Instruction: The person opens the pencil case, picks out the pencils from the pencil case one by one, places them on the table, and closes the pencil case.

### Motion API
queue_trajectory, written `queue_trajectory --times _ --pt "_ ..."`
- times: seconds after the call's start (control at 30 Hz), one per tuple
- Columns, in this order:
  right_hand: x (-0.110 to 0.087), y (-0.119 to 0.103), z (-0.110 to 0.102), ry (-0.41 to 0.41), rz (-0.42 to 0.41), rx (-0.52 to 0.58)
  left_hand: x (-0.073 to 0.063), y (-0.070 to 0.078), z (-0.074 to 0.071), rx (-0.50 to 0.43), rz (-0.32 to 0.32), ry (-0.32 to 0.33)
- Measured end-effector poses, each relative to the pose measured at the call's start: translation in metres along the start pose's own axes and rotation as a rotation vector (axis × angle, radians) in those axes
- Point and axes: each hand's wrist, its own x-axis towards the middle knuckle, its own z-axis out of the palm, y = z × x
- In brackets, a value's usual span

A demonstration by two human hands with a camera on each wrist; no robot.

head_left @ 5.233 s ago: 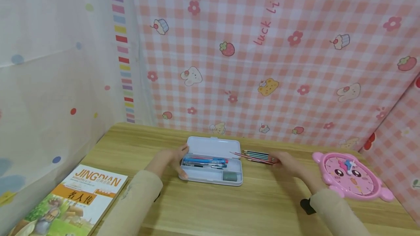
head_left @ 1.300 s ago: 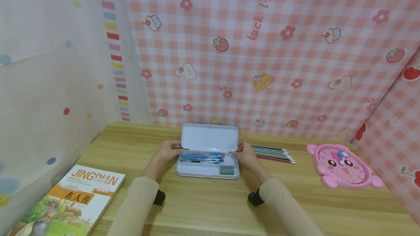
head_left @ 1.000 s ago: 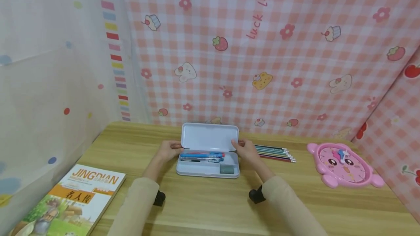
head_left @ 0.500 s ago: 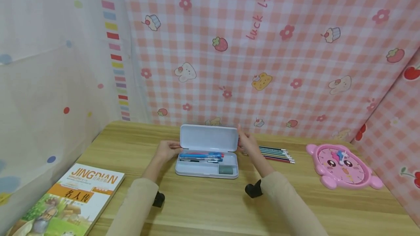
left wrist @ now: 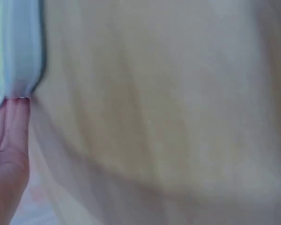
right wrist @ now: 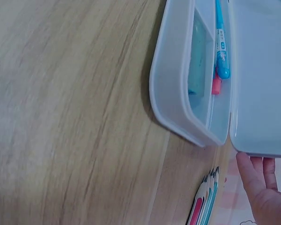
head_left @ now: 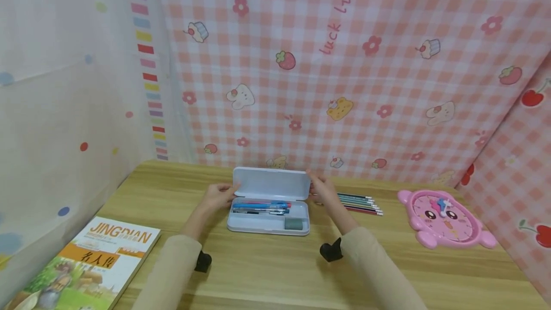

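A white pencil case [head_left: 251,226] stands on the table with its lid [head_left: 271,183] raised and tilted back. In its tray lie several pens [head_left: 260,205] and a grey-green block [head_left: 293,224] in the right front compartment. My left hand [head_left: 213,197] is at the lid's left edge; a fingertip overlaps the lid's inner side in the head view. In the left wrist view, its straight fingers [left wrist: 16,124] meet the case's edge. My right hand [head_left: 326,193] touches the lid's right edge, one digit extended to the top corner. Its fairly straight fingers [right wrist: 253,176] have tips partly hidden behind the lid.
Several pencils [head_left: 360,204] lie side by side just right of the case, partly behind my right hand. A pink animal-shaped toy clock [head_left: 447,219] lies farther right. A book [head_left: 92,262] lies at the front left. A checked curtain [head_left: 344,75] hangs behind the table.
Over five seconds, the right hand has left the pencils, which shifted right, for the lid; the lid went from lying back to raised. In the last half second, it tips slightly forward.
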Motion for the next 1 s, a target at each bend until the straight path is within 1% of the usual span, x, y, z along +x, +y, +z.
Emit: queue_trajectory --times 0.07,0.17,0.23,0.4,0.47,0.53,0.63,0.7,0.77,0.83,0.93,1.0 --pt "0.000 0.001 -0.001 -0.013 0.004 -0.002 0.000 0.005 -0.001 -0.065 -0.064 -0.024" --pt "-0.001 0.002 -0.002 -0.024 -0.009 0.007 -0.001 0.015 -0.001 -0.114 -0.123 -0.046" --pt "-0.001 0.004 -0.003 -0.036 -0.022 0.010 -0.002 0.019 -0.001 -0.124 -0.146 -0.058" --pt "-0.003 0.006 -0.005 -0.067 -0.042 0.004 -0.004 0.023 0.001 -0.068 -0.167 -0.065" --pt "-0.004 0.006 -0.007 -0.092 -0.043 0.004 -0.004 0.023 0.002 -0.087 -0.179 -0.080" --pt "-0.004 0.007 -0.010 -0.121 -0.034 -0.024 -0.004 0.024 0.002 -0.134 -0.198 -0.103" --pt "-0.005 0.007 -0.014 -0.196 -0.016 -0.070 -0.003 0.025 0.000 -0.212 -0.229 -0.172" --pt "-0.005 0.007 -0.018 -0.258 -0.006 -0.108 -0.003 0.024 -0.003 -0.213 -0.237 -0.235" --pt "-0.005 0.008 -0.022 -0.334 0.006 -0.129 -0.003 0.024 -0.008 -0.189 -0.226 -0.314" --pt "-0.005 0.010 -0.027 -0.414 0.010 -0.155 -0.003 0.022 -0.012 -0.151 -0.209 -0.380" --pt "-0.006 0.013 -0.032 -0.492 0.027 -0.177 -0.004 0.020 -0.018 -0.125 -0.179 -0.444" --pt "-0.007 0.015 -0.035 -0.536 0.024 -0.198 -0.004 0.017 -0.021 -0.135 -0.155 -0.475"
